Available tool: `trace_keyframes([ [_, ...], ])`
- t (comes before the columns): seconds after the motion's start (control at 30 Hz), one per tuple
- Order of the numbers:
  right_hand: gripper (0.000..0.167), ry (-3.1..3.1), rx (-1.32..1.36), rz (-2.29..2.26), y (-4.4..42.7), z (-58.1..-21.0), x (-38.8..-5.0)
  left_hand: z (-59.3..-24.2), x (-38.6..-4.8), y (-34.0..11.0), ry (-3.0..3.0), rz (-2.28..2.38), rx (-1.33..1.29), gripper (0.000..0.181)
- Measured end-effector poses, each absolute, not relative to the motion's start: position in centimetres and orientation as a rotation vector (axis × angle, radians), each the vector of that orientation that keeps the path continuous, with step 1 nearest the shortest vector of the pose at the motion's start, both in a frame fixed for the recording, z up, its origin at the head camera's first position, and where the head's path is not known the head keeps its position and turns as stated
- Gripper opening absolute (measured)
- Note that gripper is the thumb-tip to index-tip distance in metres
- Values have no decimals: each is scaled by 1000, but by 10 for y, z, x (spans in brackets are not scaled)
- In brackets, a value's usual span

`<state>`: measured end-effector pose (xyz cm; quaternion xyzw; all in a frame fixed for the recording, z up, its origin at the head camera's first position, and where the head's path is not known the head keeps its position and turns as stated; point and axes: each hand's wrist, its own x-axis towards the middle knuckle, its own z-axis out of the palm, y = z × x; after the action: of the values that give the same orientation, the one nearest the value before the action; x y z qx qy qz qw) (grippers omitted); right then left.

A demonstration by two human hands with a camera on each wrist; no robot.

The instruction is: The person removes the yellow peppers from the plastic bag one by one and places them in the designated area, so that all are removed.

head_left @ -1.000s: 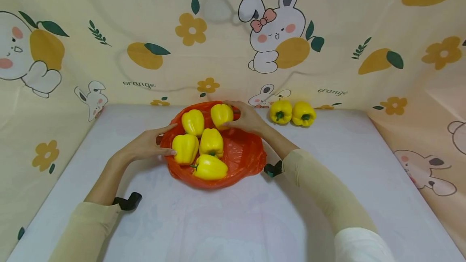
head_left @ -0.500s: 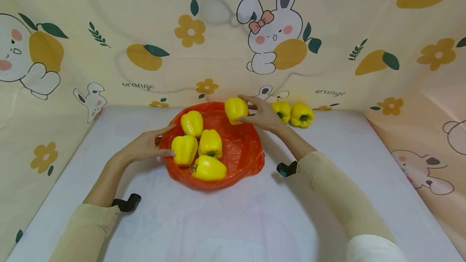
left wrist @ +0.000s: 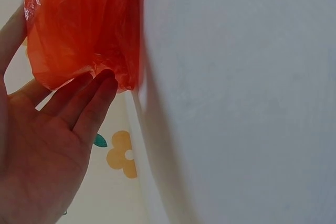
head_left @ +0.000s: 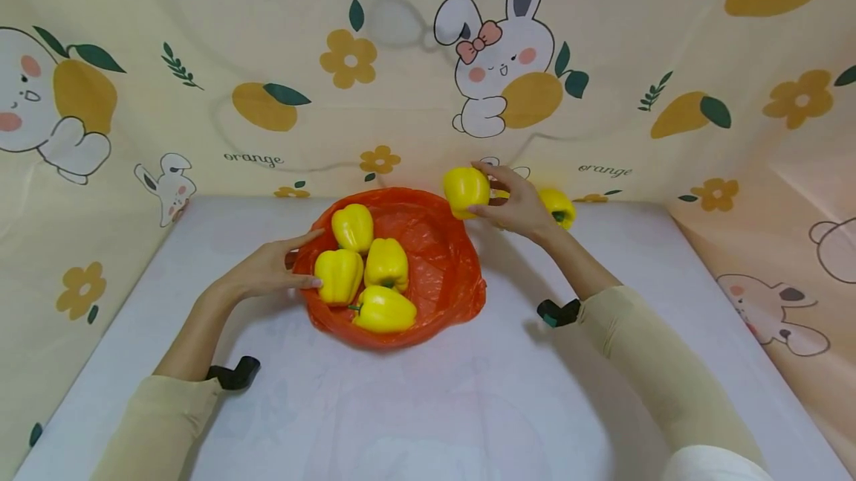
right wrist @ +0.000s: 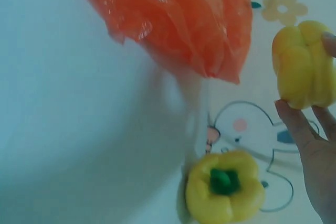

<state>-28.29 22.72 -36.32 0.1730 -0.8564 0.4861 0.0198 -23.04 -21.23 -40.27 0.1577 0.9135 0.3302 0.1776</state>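
Note:
An orange-red plastic bag (head_left: 435,265) lies wide open on the table, with several yellow bell peppers (head_left: 386,264) in its left part. My left hand (head_left: 262,270) holds the bag's left edge, thumb over the rim; in the left wrist view its fingers (left wrist: 94,108) are against the outside of the bag (left wrist: 84,30). Above the bag's back right edge, my right hand (head_left: 521,206) grips one yellow bell pepper (head_left: 466,192) between thumb and fingers. The right wrist view shows this pepper (right wrist: 302,69) held off the table.
Behind the right hand, another yellow bell pepper (head_left: 556,207) sits at the table's back edge; a neighbouring one is mostly hidden. A printed cloth (head_left: 401,117) rises behind the white table (head_left: 428,407) and along both sides.
My right hand has lifted a yellow bell pepper out of the bag's back part and carried it up and to the right. My left hand stays at the bag's edge.

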Motion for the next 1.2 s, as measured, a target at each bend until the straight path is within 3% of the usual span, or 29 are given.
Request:
trace_keyframes([
  [1.2,79,-2783,230,1313,341,-343,-266,-401,-230,-213,2578,928,456,101],
])
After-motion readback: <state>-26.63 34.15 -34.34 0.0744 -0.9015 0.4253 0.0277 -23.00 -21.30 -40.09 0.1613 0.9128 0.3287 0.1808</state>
